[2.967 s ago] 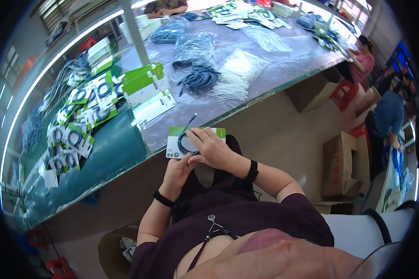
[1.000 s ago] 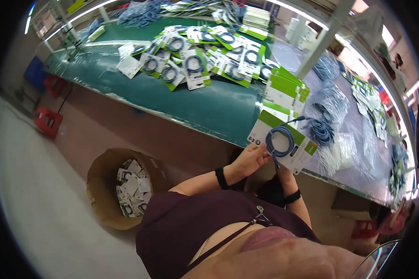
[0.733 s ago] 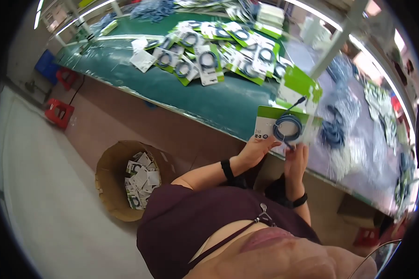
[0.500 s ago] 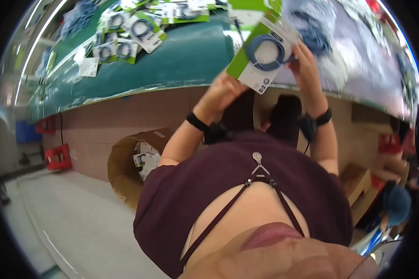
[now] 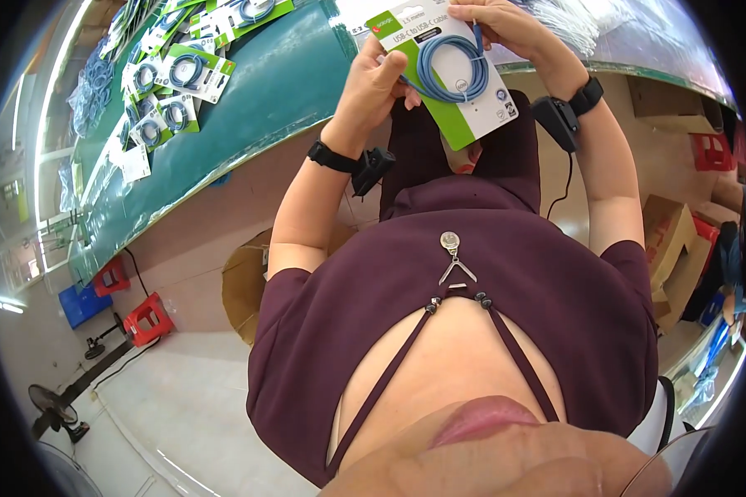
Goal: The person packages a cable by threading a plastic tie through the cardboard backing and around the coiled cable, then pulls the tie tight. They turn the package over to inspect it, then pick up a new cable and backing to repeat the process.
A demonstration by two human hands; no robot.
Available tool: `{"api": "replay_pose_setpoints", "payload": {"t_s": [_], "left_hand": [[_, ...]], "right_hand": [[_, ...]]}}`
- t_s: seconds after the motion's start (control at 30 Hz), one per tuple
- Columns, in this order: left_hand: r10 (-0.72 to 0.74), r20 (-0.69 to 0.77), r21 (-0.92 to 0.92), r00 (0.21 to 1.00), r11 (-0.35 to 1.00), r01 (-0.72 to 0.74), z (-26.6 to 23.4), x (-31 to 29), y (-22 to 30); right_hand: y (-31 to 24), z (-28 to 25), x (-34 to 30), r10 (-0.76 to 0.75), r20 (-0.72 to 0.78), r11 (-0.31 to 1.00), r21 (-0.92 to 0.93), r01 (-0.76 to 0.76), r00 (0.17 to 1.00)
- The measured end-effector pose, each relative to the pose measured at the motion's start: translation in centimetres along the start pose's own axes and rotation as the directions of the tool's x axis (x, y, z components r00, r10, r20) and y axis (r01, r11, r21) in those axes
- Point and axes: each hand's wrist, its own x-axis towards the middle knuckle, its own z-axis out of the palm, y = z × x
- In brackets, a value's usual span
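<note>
Between my hands, a white and green cardboard packaging card (image 5: pixel 456 128) carries a coiled blue cable (image 5: pixel 428 68), its printed face turned up towards me. My left hand (image 5: pixel 371 89) grips the card's left edge, thumb near the coil. At the card's upper right, my right hand (image 5: pixel 506 29) pinches the edge close to an end of the cable; its fingertips are partly hidden. Both hands are held in front of the table's near edge.
On the green table (image 5: pixel 282 83), several similar carded cables (image 5: pixel 186 70) lie heaped at the left. Bundles of blue cable (image 5: pixel 91 95) lie beyond them. A cardboard box (image 5: pixel 239 290) and a red stool (image 5: pixel 147 319) stand below, with white strands (image 5: pixel 568 25) at upper right.
The card has moved nearer to me and left, and has turned more upright. My right hand has gone from its right side to its upper edge. The head view has shifted.
</note>
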Motion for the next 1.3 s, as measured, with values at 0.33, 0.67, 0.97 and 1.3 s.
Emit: {"api": "replay_pose_setpoints", "payload": {"t_s": [0.33,0.67,0.97,1.3], "left_hand": [[-0.125,-0.382,-0.079,0.916,0.992,0.102,-0.2,0.8,-5.1],[-0.378,-0.196,-0.5,0.905,0.832,0.239,-1.1,0.6,-6.9],[-0.223,-0.113,-0.251,0.968,0.949,0.189,-0.3,-0.2,-6.9],[-0.201,-0.348,-0.144,0.916,0.977,0.16,1.0,0.2,-6.9]], "right_hand": [[2.4,4.9,-4.3,-0.729,-0.24,0.413,-0.901,0.132,0.641],[8.1,8.4,-4.6,-0.688,-0.191,0.413,-0.896,0.162,0.7],[10.0,6.8,-4.1,-0.555,-0.319,0.717,-0.651,0.248,0.768],[10.1,5.5,-4.3,-0.718,-0.127,0.505,-0.772,0.386,0.684]]}}
